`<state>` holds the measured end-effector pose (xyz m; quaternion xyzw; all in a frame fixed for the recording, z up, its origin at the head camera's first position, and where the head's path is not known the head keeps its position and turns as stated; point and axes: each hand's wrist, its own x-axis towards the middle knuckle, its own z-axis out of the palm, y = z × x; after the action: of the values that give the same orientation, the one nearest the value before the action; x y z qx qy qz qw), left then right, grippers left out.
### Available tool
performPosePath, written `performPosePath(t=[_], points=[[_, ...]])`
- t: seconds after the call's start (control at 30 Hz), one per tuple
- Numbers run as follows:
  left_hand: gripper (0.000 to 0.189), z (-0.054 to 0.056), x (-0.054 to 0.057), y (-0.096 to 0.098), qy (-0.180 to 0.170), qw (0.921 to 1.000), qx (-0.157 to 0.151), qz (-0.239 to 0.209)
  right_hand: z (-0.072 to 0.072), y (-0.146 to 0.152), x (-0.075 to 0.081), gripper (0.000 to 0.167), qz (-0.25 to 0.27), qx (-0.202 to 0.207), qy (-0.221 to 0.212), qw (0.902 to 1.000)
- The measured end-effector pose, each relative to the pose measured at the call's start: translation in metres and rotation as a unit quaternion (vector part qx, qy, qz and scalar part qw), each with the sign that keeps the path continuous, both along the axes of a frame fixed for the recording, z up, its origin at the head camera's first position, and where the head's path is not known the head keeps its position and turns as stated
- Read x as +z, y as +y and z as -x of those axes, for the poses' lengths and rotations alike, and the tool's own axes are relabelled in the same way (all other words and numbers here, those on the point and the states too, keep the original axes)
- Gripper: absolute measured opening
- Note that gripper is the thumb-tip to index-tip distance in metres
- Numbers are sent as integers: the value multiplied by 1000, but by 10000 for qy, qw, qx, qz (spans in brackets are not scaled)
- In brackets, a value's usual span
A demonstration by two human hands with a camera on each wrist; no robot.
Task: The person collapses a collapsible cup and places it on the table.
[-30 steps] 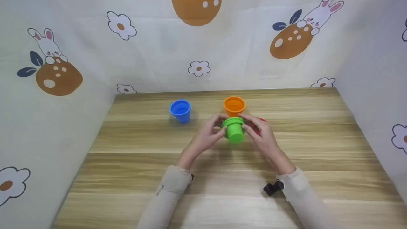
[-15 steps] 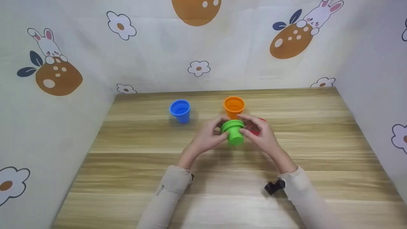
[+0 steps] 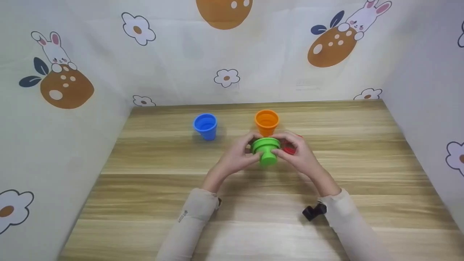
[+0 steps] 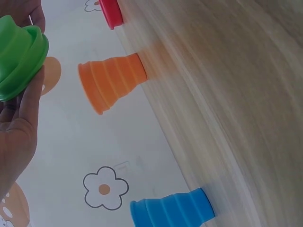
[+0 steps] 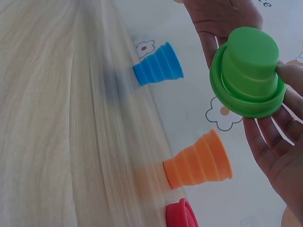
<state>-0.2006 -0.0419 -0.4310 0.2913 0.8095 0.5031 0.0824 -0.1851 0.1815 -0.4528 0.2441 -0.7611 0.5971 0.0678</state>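
A green collapsible cup (image 3: 268,158), partly folded, is held between both hands above the table, its narrow base pointing down toward me. My left hand (image 3: 236,155) grips its left side, thumb on the narrow section and fingers behind the wide rim. From the right, my right hand (image 3: 300,155) pinches it the same way, thumb near the other. In the right wrist view, the green cup (image 5: 251,66) shows its smooth base and a folded ring around it. A red collapsed cup (image 3: 289,150) lies behind the right hand, largely hidden in the head view.
An orange cup (image 3: 267,125) stands extended just beyond the hands. Farther left is a blue cup (image 3: 206,127), also extended and upright. The wooden table (image 3: 145,203) meets patterned cloth walls (image 3: 181,65) at the back and sides.
The green cup has come slightly nearer to me and tilted a little. My right thumb has slid inward across its narrow section. The other cups have stayed put.
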Motion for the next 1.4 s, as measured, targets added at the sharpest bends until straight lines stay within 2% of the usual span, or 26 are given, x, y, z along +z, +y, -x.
performPosePath(t=[0.4,0.73,0.87,1.03,1.2,1.4], points=[[32,1,-2,3,-74,9999,-11,-129,-1,-5,0,24,-315,-477,523,9970],[31,0,-4,0,-111,9987,132,-487,-1,3,-3,38,358,234,55,9991],[31,0,-4,0,-228,9978,198,-585,-1,4,-2,40,502,372,-151,9979],[30,-1,-4,0,-292,9972,280,-630,-1,3,-1,41,546,282,-227,9979],[29,-2,-4,1,-172,9972,310,-666,-1,1,-1,40,619,228,-321,9973],[27,-2,-2,0,-241,9968,269,-712,-2,-2,3,39,526,-70,-491,9974]])
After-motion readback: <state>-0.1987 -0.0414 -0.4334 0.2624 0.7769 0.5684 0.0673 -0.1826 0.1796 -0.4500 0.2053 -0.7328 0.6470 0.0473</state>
